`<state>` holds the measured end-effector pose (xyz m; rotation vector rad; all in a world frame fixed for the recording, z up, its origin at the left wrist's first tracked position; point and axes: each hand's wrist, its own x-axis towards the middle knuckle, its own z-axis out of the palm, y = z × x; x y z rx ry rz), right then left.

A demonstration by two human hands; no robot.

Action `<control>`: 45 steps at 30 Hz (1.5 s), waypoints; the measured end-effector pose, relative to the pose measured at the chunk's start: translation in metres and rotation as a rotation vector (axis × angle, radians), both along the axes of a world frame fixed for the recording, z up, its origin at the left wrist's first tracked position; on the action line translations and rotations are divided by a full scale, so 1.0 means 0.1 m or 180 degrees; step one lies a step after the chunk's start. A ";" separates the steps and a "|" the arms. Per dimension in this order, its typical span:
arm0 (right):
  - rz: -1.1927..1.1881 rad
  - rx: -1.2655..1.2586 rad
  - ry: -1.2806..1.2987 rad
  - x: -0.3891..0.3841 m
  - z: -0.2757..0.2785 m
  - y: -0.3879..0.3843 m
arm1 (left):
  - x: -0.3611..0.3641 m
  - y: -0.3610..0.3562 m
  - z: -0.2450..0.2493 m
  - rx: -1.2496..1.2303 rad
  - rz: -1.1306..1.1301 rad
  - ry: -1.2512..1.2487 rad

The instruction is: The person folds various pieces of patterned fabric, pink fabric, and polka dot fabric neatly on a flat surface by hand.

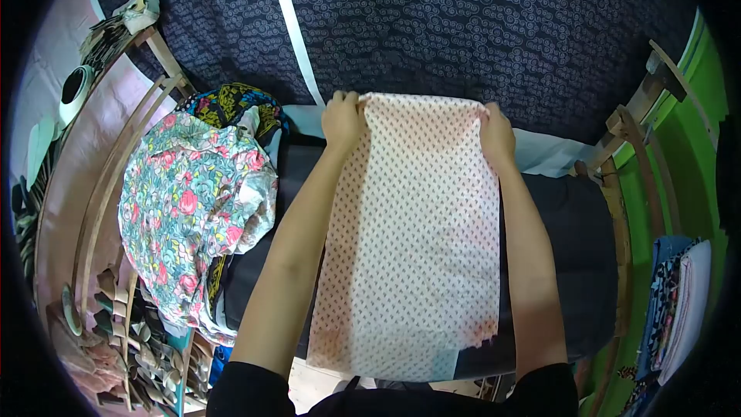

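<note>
From my remote seat I saw both hands closed on the white dotted cloth (413, 239). The left hand (342, 120) pinched its far left corner and the right hand (496, 137) its far right corner, fingers curled over the edge. The cloth lay flat and long, running from those hands back toward the person's body. It rested on a dark cloth (571, 262) that covered the table beneath it.

As for containers, the only one I could make out was a round white-rimmed bowl (73, 89), far to the left of the dotted cloth and beyond it. Its inside looked dark, and I could not tell what it held. Near left of the dotted cloth, a jumble of wooden pieces (131, 340) was packed together; whether a box or basket held them I could not tell.

Just left of the dotted cloth sat a crumpled heap of floral fabric (193, 201), close to the left forearm but apart from it. A black and yellow patterned cloth (231, 104) lay behind that heap. Beyond the dotted cloth spread a navy patterned sheet (478, 23) with a pale stripe (297, 38) running toward the left hand. A pale blue sheet (548, 156) showed just right of the right hand. Curved wooden rails (116, 177) stood left of the heap, and a wooden frame (625, 131) stood right of the dotted cloth. Past that frame was a stack of folded cloths (679, 301). Nothing lay on top of the dotted cloth.
</note>
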<state>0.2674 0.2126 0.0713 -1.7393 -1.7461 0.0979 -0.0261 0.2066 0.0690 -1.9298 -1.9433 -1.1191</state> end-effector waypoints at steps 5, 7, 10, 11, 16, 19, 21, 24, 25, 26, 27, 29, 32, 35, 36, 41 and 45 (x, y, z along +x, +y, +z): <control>-0.0117 -0.0274 0.0318 0.07 -0.45 -0.38 | -0.01 -0.49 -0.42 -0.0968 -0.0039 -0.0575; 0.0044 -0.0545 0.0769 0.17 -0.66 -0.80 | -0.03 -1.12 -0.53 -0.1565 -0.0462 -0.0934; 0.0080 -0.0920 0.2070 0.38 -0.87 -1.69 | -0.22 -2.09 -0.74 -0.2104 -0.0867 -0.1204; 0.0040 -0.1025 0.2569 0.45 -0.98 -1.94 | -0.27 -2.35 -0.82 -0.1990 -0.0765 -0.1197; -0.0125 -0.1175 0.4161 0.55 -0.78 -2.99 | -0.21 -3.21 -0.49 -0.2115 -0.0452 -0.2401; 0.0062 -0.1511 0.4700 0.48 -0.61 -3.35 | -0.16 -3.45 -0.53 -0.2066 -0.0263 -0.1462; 0.0069 -0.1840 0.5206 0.44 -0.58 -3.51 | -0.17 -3.51 -0.53 -0.2420 -0.0235 -0.1804; -0.0106 -0.2463 0.5571 0.36 -0.47 -3.63 | -0.25 -3.48 -0.69 -0.2620 -0.0242 -0.2396; -0.0027 -0.2503 0.5532 0.34 -0.49 -3.62 | -0.27 -3.46 -0.74 -0.2629 -0.0256 -0.2605; 0.0060 -0.2538 0.5490 0.32 -0.57 -3.59 | -0.24 -3.44 -0.67 -0.2585 -0.0226 -0.2774; 0.0147 -0.2571 0.5448 0.29 -0.61 -3.57 | -0.20 -3.40 -0.62 -0.2643 -0.0301 -0.2911; 0.0097 -0.2786 0.5146 0.17 -0.60 -3.52 | -0.13 -3.33 -0.52 -0.2745 -0.0458 -0.3178; 0.0084 -0.2844 0.4729 0.09 -0.69 -3.42 | -0.12 -3.18 -0.56 -0.3326 -0.0477 -0.3458; 0.0413 -0.2611 0.5134 0.06 -0.74 -3.40 | -0.14 -3.21 -0.67 -0.3199 -0.0914 -0.4026; 0.0362 -0.2670 0.5165 0.07 -0.80 -3.39 | -0.13 -3.23 -0.62 -0.3286 -0.0908 -0.3968; 0.0172 -0.2896 0.5412 0.06 -0.85 -3.42 | -0.15 -3.32 -0.49 -0.3765 -0.0664 -0.3464; 0.0283 -0.2978 0.5482 0.02 -0.79 -3.48 | -0.16 -3.45 -0.63 -0.3462 -0.1068 -0.3793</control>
